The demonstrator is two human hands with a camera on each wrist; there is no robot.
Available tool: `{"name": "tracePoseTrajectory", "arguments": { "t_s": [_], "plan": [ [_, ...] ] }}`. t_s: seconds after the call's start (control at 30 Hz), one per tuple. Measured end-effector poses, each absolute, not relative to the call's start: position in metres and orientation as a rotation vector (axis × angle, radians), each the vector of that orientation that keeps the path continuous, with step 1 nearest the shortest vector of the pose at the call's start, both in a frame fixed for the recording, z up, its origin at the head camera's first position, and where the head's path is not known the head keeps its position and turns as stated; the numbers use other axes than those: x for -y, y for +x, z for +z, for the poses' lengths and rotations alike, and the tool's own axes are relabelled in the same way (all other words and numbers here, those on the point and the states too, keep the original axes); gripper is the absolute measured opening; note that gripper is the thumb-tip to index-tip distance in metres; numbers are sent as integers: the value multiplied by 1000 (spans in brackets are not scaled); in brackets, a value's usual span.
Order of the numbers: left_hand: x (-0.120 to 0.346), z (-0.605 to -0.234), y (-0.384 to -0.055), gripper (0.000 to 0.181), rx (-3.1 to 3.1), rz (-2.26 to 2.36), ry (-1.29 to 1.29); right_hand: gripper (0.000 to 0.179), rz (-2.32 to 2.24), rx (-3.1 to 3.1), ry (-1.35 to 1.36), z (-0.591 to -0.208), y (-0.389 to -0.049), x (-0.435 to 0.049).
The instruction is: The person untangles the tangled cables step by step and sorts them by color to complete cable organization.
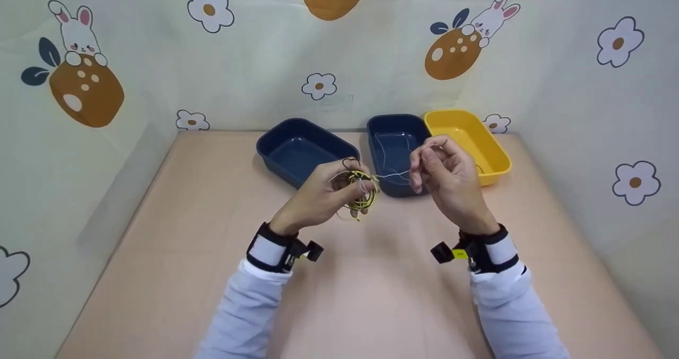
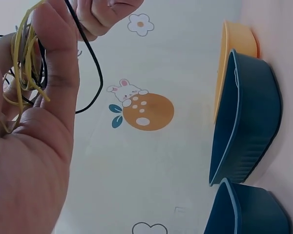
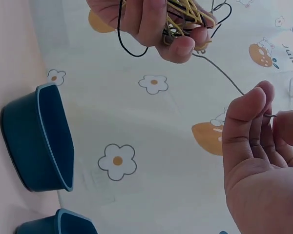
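A tangled bundle of yellow, black and pale cords (image 1: 362, 204) is gripped by my left hand (image 1: 323, 193), with the thumb across it. One black loop (image 2: 98, 73) sticks out past the fingers in the left wrist view. From the bundle a thin pale strand (image 1: 393, 175) runs to my right hand (image 1: 452, 184). There the thumb and fingers pinch it, and the right wrist view shows the strand (image 3: 219, 69) stretched between the hands. Both hands are held up above the table; the bundle's inner part is hidden by the left fingers.
At the table's back stand a dark blue bin (image 1: 299, 152) on the left, another dark blue bin (image 1: 390, 188) in the middle with pale strands in it, and a yellow bin (image 1: 493, 177) on the right. Behind them rises a patterned wall covering (image 1: 254, 78).
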State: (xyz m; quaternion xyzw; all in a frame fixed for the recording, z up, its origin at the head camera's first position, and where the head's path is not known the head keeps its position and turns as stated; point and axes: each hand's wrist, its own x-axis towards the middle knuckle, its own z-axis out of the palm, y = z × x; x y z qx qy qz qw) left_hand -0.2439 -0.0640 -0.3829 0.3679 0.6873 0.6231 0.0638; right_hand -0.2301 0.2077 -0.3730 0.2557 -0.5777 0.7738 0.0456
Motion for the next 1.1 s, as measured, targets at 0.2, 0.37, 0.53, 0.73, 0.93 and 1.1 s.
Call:
{"name": "tracePoseTrajectory", "arguments": {
  "t_s": [0.2, 0.37, 0.53, 0.73, 0.93, 1.1],
  "plan": [
    [64, -384, -244, 18, -2128, 1808, 1142, 3, 1844, 2147, 785, -373, -231, -215],
    [63, -386, -245, 17, -2196, 1753, 1162, 8, 1461, 2413, 905, -373, -230, -217],
    [60, -390, -245, 16, -2286, 1716, 1171, 13, 1165, 2528, 917, -371, -229, -214],
    [59, -393, -246, 15, -2413, 1671, 1150, 9, 916, 2499, 856, -376, -229, -205],
    [57, -394, -247, 16, -2434, 1650, 1133, 6, 687, 2443, 849, -383, -227, -194],
    [57, -394, -247, 16, -2390, 1684, 1127, 6, 741, 2326, 943, -388, -229, -189]
  ]
}}
